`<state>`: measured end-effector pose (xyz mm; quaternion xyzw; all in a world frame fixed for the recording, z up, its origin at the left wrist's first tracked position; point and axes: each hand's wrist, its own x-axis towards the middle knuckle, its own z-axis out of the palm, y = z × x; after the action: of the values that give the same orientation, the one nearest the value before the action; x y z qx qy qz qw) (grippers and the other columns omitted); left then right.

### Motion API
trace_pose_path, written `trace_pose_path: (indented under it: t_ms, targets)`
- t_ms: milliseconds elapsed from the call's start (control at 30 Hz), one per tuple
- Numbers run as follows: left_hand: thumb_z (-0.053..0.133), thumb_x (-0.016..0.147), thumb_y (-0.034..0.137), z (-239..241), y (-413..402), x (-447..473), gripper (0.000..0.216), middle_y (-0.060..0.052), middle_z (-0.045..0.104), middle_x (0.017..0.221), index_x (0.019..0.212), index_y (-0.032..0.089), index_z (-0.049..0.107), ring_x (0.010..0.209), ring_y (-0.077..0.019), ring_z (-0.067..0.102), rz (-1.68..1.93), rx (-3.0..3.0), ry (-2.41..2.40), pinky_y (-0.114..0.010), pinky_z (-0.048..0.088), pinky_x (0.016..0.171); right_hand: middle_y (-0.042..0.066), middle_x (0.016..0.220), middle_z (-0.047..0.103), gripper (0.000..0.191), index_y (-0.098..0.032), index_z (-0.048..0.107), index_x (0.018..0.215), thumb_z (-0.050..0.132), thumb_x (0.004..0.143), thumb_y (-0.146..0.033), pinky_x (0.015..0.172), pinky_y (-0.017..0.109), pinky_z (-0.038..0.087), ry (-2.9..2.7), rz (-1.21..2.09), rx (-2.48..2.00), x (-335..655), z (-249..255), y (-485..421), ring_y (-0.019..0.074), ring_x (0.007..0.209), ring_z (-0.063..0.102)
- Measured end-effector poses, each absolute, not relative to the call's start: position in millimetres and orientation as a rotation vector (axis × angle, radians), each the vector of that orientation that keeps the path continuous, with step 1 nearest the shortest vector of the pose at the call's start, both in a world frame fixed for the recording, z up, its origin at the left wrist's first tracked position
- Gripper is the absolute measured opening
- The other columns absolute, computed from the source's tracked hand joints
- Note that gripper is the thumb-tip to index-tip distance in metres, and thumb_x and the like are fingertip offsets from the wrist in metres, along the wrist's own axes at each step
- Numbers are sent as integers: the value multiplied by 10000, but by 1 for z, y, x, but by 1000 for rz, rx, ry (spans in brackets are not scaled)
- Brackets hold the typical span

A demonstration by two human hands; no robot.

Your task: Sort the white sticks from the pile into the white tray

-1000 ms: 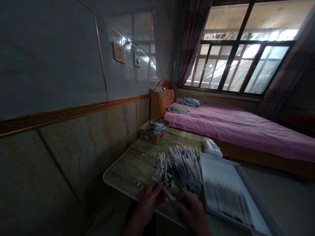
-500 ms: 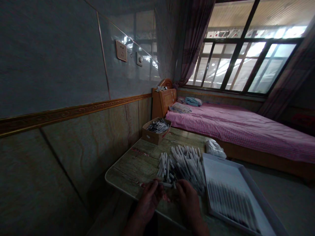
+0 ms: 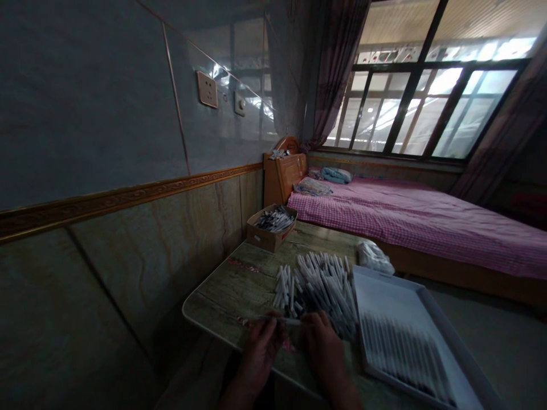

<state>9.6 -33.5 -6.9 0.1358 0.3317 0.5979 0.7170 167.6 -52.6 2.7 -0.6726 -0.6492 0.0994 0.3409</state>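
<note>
At the table's (image 3: 226, 290) near edge, the left hand (image 3: 260, 356) and right hand (image 3: 325, 353) each pinch one end of a thin white pen barrel (image 3: 282, 320), held level between closed fingertips just above the tabletop. This looks like checking or fitting a single piece. A next move would call for a steady, aligned pinch, since the barrel is slim and the light is dim. At 12 o'clock lies the loose pile of barrels (image 3: 318, 285). At 2 o'clock is a white tray (image 3: 384, 296) holding a blurred row. Farther off, at 12 o'clock, stands a cardboard box (image 3: 267, 238) of dark parts.
</note>
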Motion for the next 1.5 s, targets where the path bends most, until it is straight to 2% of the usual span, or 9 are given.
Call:
trace_pose_path:
  t_ms: [133, 200, 367, 500, 667, 933, 1267, 1500]
  targets:
    - [904, 576, 206, -5, -35, 15, 301, -16, 737, 703, 804, 149, 716, 617, -153, 702, 1328, 339, 781, -226, 574, 561, 5, 744, 672, 221, -226, 605, 865, 470, 899, -398, 611, 237, 456, -1367, 456, -1575, 176, 4, -62, 158, 656, 632]
    - [904, 575, 216, -2, -36, 16, 301, -16, 737, 706, 798, 151, 712, 628, -156, 707, 1320, 362, 806, -226, 576, 572, 7, 726, 687, 227, -226, 626, 851, 510, 863, -421, 601, 246, 471, -1284, 535, -1559, 178, 5, -65, 171, 654, 638]
    - [918, 541, 264, 1, -36, 19, 355, -5, 730, 694, 801, 152, 705, 599, -149, 697, 1303, 435, 815, -242, 583, 590, 16, 801, 732, 224, -224, 680, 877, 571, 787, -397, 665, 257, 510, -1202, 671, -1494, 176, 7, -67, 194, 759, 673]
    - [918, 542, 326, -1, -36, 20, 390, -19, 721, 658, 806, 145, 697, 556, -158, 675, 1292, 501, 810, -255, 566, 522, 10, 778, 726, 200, -221, 681, 848, 593, 746, -368, 644, 254, 506, -1151, 747, -1475, 175, 8, -66, 193, 738, 669]
    - [933, 517, 287, -3, -34, 20, 392, -33, 740, 688, 800, 144, 703, 622, -169, 701, 1274, 490, 863, -243, 572, 549, 0, 733, 718, 145, -221, 691, 776, 610, 685, -301, 642, 251, 498, -1132, 781, -1504, 175, 12, -65, 193, 720, 668]
    - [930, 526, 322, -4, -34, 20, 388, -44, 747, 694, 782, 140, 702, 614, -174, 703, 1275, 525, 862, -254, 576, 559, 13, 744, 740, 163, -220, 715, 769, 619, 671, -308, 652, 269, 514, -1077, 804, -1456, 175, 8, -65, 212, 733, 686]
    - [947, 429, 416, -4, -33, 21, 501, -23, 730, 645, 769, 132, 712, 576, -143, 672, 1292, 534, 896, -238, 561, 540, 13, 730, 738, 156, -228, 732, 743, 616, 682, -311, 646, 263, 514, -1106, 817, -1457, 174, 4, -65, 207, 715, 684]
    - [935, 447, 436, 2, -36, 25, 489, -12, 717, 617, 755, 132, 706, 547, -137, 654, 1318, 587, 898, -240, 556, 518, 0, 693, 732, 131, -229, 726, 731, 635, 698, -317, 620, 258, 506, -1109, 828, -1451, 176, 3, -66, 201, 686, 684]
